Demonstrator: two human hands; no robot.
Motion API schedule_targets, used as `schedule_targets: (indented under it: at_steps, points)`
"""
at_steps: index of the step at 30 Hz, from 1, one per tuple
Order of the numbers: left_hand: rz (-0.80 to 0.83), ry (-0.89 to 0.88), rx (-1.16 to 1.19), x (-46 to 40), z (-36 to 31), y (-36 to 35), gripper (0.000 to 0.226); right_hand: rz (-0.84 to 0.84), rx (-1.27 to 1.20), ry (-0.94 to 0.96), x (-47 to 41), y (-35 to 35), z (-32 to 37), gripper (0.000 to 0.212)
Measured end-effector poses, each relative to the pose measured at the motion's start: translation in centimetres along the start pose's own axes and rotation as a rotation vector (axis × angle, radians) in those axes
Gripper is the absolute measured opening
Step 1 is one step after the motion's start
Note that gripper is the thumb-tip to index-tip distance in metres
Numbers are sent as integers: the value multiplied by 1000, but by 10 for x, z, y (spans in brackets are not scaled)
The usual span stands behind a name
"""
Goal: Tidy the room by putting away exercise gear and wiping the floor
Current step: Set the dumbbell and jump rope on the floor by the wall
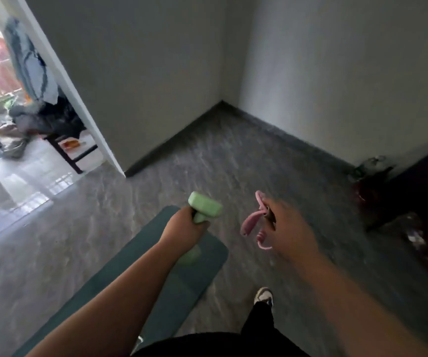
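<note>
The grey marbled floor [233, 163] fills most of the view, running to a bare corner where two pale walls [143, 60] meet, with a doorway [35, 150] open on the left onto a brighter, cluttered space. A dark green exercise mat [135, 274] lies flat on the floor beneath the person, not yet rolled or moved. Dark objects, too dim to identify, sit against the right-hand wall [393, 202]. One shoe [264, 296] shows just beside the mat's edge. The left hand [185, 230] has its fingers wrapped tight around the handle of a green dumbbell [203, 206], held in the air above the mat's far end, one head up and the other blurred below the wrist. The right hand [288, 225] holds a pink piece of looped gear [254, 222], apparently a hand gripper or band, with fingers curled round it; the exact pinch is hidden behind the hand. The gear is gathered but has not reached storage, and the floor wipe has probably not begun. The main risk is the dumbbell slipping onto the hard floor or a foot. The pink gear's dangling loops could snag, and a foot could catch the mat's edge while both hands are full.
</note>
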State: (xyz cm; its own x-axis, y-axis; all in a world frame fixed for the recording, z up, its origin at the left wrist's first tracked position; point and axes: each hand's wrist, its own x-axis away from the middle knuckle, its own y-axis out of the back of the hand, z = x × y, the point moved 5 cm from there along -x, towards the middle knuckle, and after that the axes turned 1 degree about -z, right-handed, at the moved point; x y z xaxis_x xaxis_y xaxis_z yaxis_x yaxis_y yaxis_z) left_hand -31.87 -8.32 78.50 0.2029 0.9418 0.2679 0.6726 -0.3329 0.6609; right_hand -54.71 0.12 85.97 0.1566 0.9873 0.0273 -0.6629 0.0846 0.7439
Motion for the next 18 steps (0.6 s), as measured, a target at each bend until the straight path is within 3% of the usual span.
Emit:
schedule_targets:
  at_steps: [2, 5, 7, 12, 18]
  points:
    - [4, -85, -38, -26, -47, -19, 32, -46, 117, -30, -10, 34, -31, 39]
    - [57, -178, -71, -73, -117, -63, 32, -102, 46, -119, -27, 84, -91, 18]
    - [93, -213, -72, -106, -164, -96, 35, -165, 62, -179, -44, 118, -129, 28]
    - [173, -170, 55, -175, -257, -163, 22, -203, -94, -276, -86, 194, -201, 24]
    - [187, -86, 222, -254, -320, -202, 18, -162, -398, -359, -158, 244, -255, 46]
